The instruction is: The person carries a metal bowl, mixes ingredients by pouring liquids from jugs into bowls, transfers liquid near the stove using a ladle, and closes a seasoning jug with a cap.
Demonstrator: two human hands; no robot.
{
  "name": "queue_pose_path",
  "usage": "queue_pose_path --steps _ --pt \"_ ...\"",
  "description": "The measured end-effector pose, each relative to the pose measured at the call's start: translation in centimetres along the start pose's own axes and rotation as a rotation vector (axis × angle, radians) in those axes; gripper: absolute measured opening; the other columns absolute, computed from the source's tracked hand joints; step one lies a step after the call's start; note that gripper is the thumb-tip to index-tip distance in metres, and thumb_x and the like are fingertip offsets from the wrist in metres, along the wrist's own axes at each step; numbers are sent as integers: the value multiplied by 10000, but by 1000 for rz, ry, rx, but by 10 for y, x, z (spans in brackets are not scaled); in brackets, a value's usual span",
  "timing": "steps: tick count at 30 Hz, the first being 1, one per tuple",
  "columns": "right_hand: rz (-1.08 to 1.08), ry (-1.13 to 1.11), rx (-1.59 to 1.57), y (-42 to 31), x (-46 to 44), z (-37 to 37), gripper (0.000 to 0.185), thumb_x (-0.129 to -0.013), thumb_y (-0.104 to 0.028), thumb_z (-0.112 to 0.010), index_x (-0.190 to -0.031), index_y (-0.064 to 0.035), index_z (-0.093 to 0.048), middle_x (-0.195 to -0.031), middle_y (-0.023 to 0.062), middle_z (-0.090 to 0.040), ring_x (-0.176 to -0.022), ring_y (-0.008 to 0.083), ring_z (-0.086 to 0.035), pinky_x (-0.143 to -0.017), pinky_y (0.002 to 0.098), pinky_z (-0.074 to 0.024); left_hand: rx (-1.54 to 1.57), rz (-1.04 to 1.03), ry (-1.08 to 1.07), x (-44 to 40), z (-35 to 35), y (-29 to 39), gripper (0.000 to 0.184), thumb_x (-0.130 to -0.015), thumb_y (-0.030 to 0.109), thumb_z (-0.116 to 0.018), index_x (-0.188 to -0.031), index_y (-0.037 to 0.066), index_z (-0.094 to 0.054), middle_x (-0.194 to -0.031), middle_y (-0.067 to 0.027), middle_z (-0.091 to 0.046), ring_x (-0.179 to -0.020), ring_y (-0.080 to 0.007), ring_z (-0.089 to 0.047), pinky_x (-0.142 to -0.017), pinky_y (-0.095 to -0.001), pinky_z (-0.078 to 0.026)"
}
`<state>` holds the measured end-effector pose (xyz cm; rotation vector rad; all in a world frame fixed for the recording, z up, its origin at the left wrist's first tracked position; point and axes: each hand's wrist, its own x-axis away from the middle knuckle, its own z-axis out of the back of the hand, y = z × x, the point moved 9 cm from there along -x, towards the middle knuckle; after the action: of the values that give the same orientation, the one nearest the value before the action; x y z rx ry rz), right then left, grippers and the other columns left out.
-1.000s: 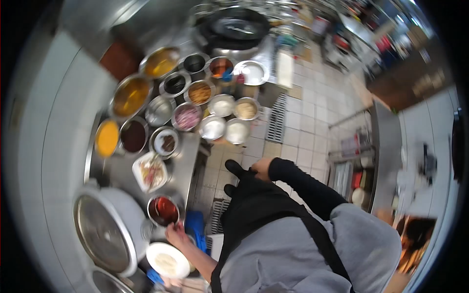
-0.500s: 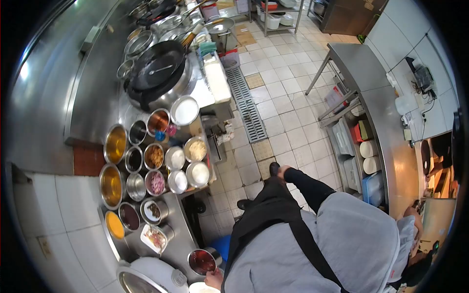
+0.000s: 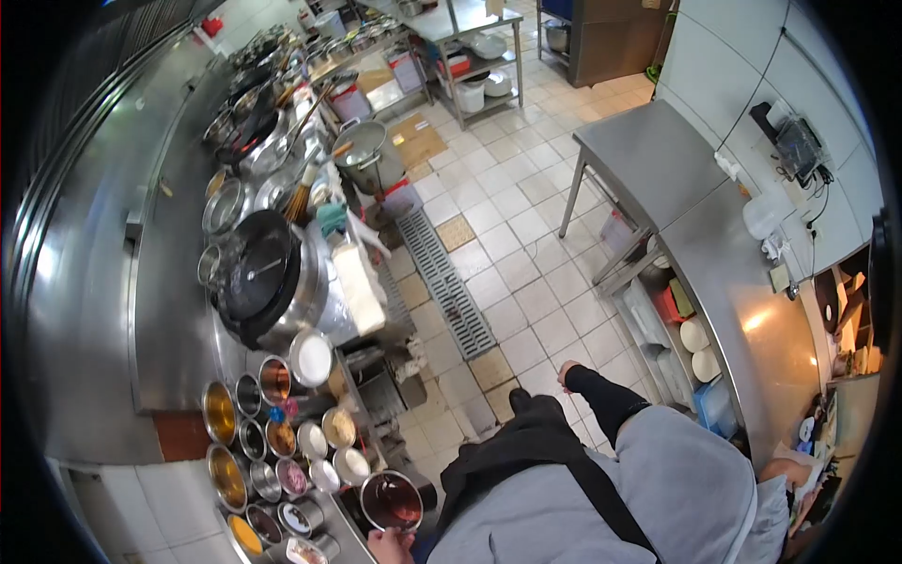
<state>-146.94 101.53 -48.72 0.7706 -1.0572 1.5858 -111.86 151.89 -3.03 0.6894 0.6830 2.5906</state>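
Observation:
My left hand (image 3: 389, 545) grips the rim of a round metal pot (image 3: 373, 491) with dark red sauce in it, low in the view. The thumb and fingers are closed at the pot's near edge. Beside the pot stand several metal containers, among them a white-filled one (image 3: 352, 464) and one with chopped purple onion (image 3: 292, 478). My right hand (image 3: 567, 374) hangs over the tiled floor at the end of a black sleeve, touching nothing I can see. Its fingers are too small and turned away to make out.
To the left, a large metal pot (image 3: 315, 291) carries a black wok (image 3: 258, 263). A drain grate (image 3: 451, 287) runs along the tiled floor. On the right stands a steel counter (image 3: 719, 244) with shelves beneath. Another person's arm (image 3: 787, 470) shows at the right edge.
The pot of red sauce has moved with my left hand away from the lidded container. The view has tipped up, so the counters and floor sit lower. My right arm has swung slightly.

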Motion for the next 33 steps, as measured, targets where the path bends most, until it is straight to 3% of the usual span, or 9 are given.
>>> queue_pose_path --steps 2,3,11,14,15,19,21,22,33 --pt "69 76 -145 -35 19 47 212 -914 -84 -543 -966 30 -714 -709 169 -711 -590 235 -721 -509 396 -592 566 492 -43 -42 -29 6 433 -824 331 -805 -1205 143 -716 -1300 -289 -642 -1175 -371 -660 -972 -507 -505" --pt "94 120 -275 -53 39 74 216 -920 -92 -549 -994 24 -715 -724 157 -716 -600 224 -724 -515 387 -592 812 434 185 -76 -34 47 108 -807 -16 -566 -840 1 -465 -749 -122 -581 -557 -228 -600 -483 -321 -571" --pt "96 236 -865 -45 42 131 206 -945 -141 -554 -967 24 -676 -746 124 -683 -606 213 -698 -470 345 -554 881 230 -33 -270 -102 226 203 -804 -52 -590 -913 18 -433 -761 -109 -580 -574 -213 -635 -503 -336 -611" --pt "2 260 -401 67 -41 69 236 -767 -319 -660 -700 -104 -732 -724 143 -713 -682 340 -690 -697 472 -565 781 207 -107 -336 -133 272 213 -780 -71 -587 -902 19 -437 -749 -100 -561 -591 -220 -645 -504 -350 -621" --pt "276 244 343 50 -12 71 234 -747 -360 -691 -716 -137 -753 -754 138 -722 -724 327 -700 -673 483 -553 768 201 -144 -354 -143 292 216 -772 -73 -591 -902 10 -439 -743 -104 -555 -580 -226 -644 -497 -360 -626" --pt "18 164 561 163 14 9 316 -875 -386 -640 -946 -119 -795 -946 133 -767 -874 300 -733 -748 441 -594 704 146 -284 -437 -185 359 204 -796 -61 -595 -892 -2 -424 -785 -117 -549 -564 -245 -648 -509 -394 -645" --pt "-517 -44 -1122 191 46 -37 166 -1001 -30 -463 -941 23 -608 -828 206 -673 -692 384 -680 -592 529 -595 724 99 -301 -463 -196 408 205 -804 -58 -593 -869 11 -412 -789 -116 -548 -575 -245 -656 -509 -397 -646" --pt "-716 24 -1318 190 56 -45 147 -994 -17 -465 -948 34 -595 -864 219 -663 -691 392 -679 -605 541 -602 691 85 -322 -479 -204 426 219 -805 -61 -599 -853 21 -402 -781 -116 -547 -569 -238 -651 -514 -401 -648" --pt "-397 267 -1418 14 0 221 196 -952 -82 -535 -1127 4 -558 -866 195 -662 -727 362 -729 -589 495 -616 693 -43 -519 -634 -264 641 226 -817 -55 -609 -899 18 -411 -782 -115 -578 -586 -224 -667 -492 -348 -619"
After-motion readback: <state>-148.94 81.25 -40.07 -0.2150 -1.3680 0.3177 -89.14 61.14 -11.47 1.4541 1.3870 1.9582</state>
